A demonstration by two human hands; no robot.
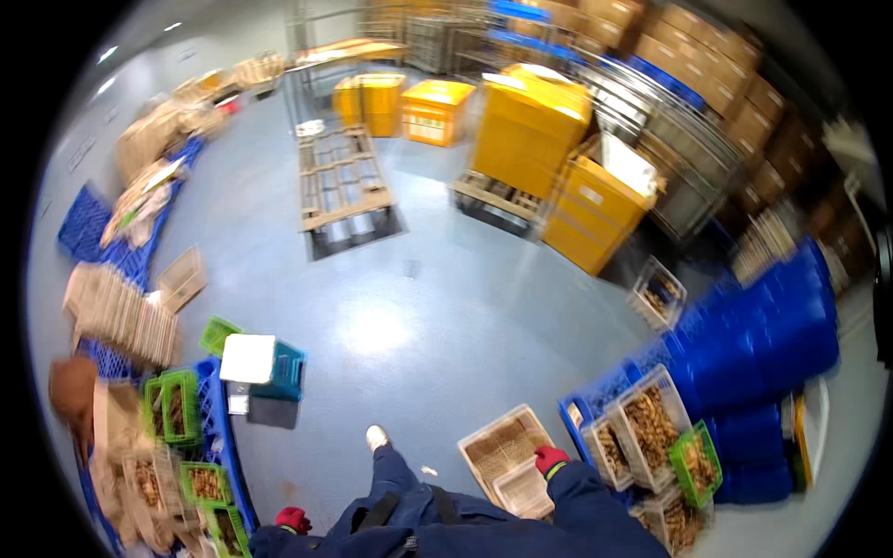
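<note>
- Right hand (pixel 551 458) in red glove, grasping the rim of an empty beige plastic lattice crate (pixel 509 458) on grey floor (pixel 419 325), at 5 o'clock.
- Left hand (pixel 293 519) in red glove at 7 o'clock, holding nothing seen; curl cannot tell.
- White crates of brown pieces (pixel 651 423) just beside, 4 o'clock.
- Blue stacked bins (pixel 763 344) at 3 o'clock.
- Yellow boxes (pixel 530 121) at 1 o'clock.

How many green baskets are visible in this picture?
6: four at lower left, but the one may be two; one at lower right. Others may be hidden.
</note>
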